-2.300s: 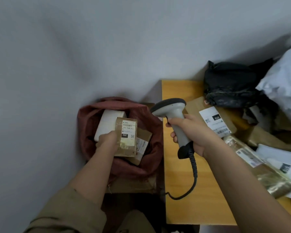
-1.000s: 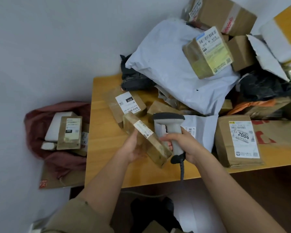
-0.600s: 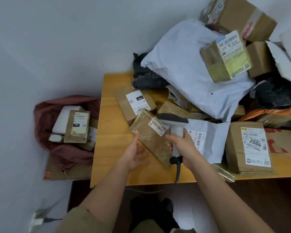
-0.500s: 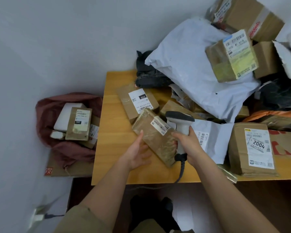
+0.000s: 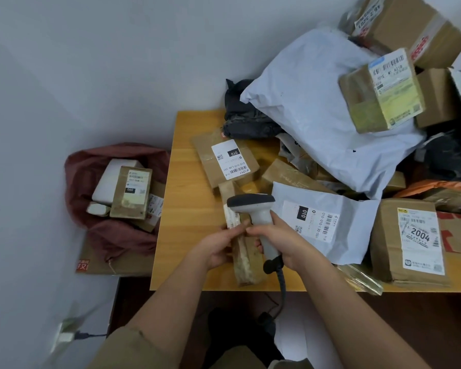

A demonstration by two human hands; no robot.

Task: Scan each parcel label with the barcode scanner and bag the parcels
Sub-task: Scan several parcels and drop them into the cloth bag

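While the left hand (image 5: 218,247) grips a long brown parcel (image 5: 241,235) tipped up on its edge, fingers curled round its near side, the right hand (image 5: 282,242) is wrapped round the grey handle of the barcode scanner (image 5: 258,219), whose dark head sits over the parcel's far half. Both hands meet over the front edge of the wooden table (image 5: 186,209), and the parcel lies between them, its near end close to that edge. Just beyond the scanner on the table lies a brown box with a 010 label (image 5: 225,159), and to the scanner's right a white mailer bag (image 5: 322,222) with its own label. Left of the table, on the floor, a dark red bag (image 5: 112,235) stands open with several parcels inside, a brown box marked 060 (image 5: 132,193) uppermost
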